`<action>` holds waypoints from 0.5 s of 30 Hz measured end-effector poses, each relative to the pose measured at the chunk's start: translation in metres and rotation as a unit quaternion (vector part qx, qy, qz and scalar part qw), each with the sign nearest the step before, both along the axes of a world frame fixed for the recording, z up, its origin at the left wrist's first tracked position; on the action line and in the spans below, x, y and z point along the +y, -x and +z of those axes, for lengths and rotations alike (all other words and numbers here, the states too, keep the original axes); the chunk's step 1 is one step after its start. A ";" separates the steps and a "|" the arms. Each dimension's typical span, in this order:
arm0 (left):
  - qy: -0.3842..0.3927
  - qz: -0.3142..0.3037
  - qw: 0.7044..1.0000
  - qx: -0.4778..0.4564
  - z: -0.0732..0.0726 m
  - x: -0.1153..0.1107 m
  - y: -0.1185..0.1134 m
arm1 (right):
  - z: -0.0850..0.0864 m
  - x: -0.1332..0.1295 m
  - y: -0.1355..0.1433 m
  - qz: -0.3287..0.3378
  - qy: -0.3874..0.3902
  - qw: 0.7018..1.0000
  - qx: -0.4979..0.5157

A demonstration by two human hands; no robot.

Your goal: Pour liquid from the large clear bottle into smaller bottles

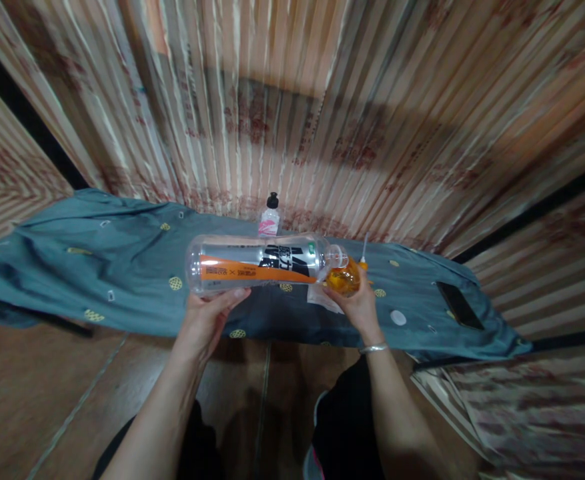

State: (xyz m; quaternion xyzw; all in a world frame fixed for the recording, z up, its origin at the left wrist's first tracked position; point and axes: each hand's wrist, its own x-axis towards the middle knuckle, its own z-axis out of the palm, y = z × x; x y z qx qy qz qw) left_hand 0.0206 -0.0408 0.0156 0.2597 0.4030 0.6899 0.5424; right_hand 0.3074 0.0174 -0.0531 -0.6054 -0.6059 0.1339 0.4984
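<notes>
My left hand (207,313) grips the base of a large clear plastic bottle (232,267) with a silver and orange label. The bottle lies level in the air, its mouth to the right. My right hand (357,300) is closed round a small clear container (343,277) with orange inside, held against the big bottle's mouth. Whether any liquid passes between them I cannot tell. Just beyond the right fingers a thin pale tube with an orange base (363,260) points up; what it rests on is hidden.
A cloth-covered bench (137,267) runs across in front of me. On it are a small bottle with a black cap (271,217), a white sheet or packet (325,298), a white round cap (397,318) and a black phone (458,305). A pleated curtain (272,133) hangs behind.
</notes>
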 end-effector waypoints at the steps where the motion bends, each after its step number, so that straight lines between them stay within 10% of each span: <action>1: 0.001 0.002 1.000 0.001 0.000 0.000 0.001 | 0.000 0.000 0.000 0.000 -0.001 1.000 -0.002; 15: 0.024 0.008 1.000 -0.012 -0.001 0.000 0.001 | -0.006 0.002 0.002 -0.006 -0.035 0.999 -0.013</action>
